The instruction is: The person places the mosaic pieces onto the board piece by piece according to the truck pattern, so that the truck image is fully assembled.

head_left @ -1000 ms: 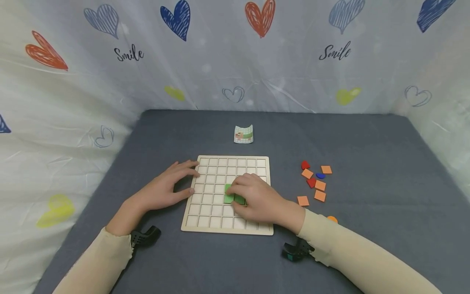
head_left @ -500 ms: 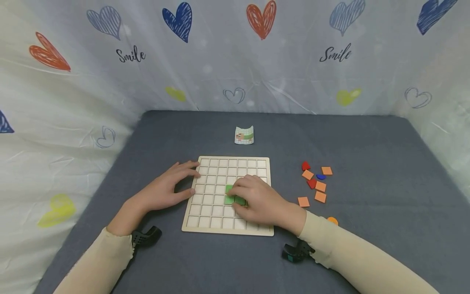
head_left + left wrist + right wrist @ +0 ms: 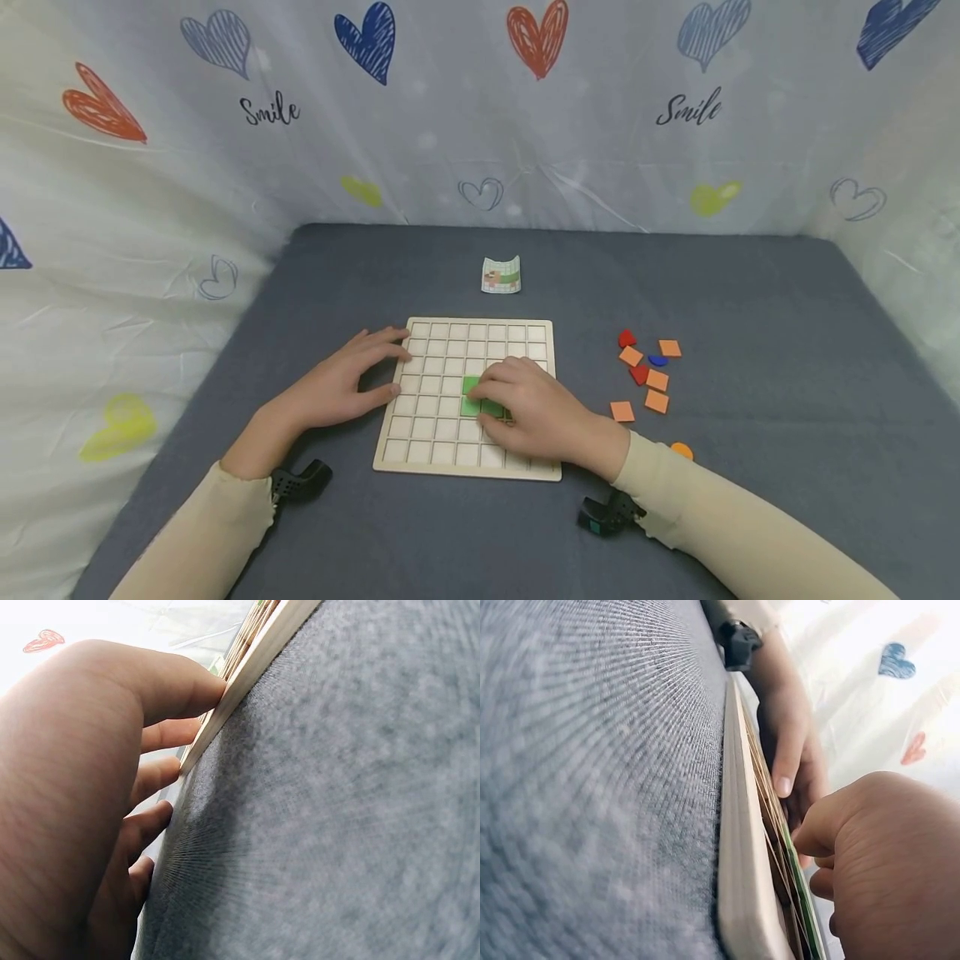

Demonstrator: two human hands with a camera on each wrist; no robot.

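Observation:
A wooden grid board (image 3: 427, 475) with square cells lies on the dark table, and several green square tiles (image 3: 470, 407) sit around its middle. My right hand (image 3: 528, 408) bends over them, thumb and index finger at two sides of one green tile; the palm side and other fingertips are hidden. In the right wrist view, that hand's fingertips (image 3: 804, 841) are right at the green tiles. At the board's left edge, my left hand (image 3: 330, 383) rests with spread fingers, and the left wrist view shows its thumb (image 3: 202, 686) against the wooden rim.
Right of the board lie several orange squares (image 3: 656, 402), two red pieces (image 3: 640, 375), a blue piece (image 3: 657, 361) and an orange round piece (image 3: 682, 451), close to the right sleeve. A small curled picture card (image 3: 501, 275) stands behind the board.

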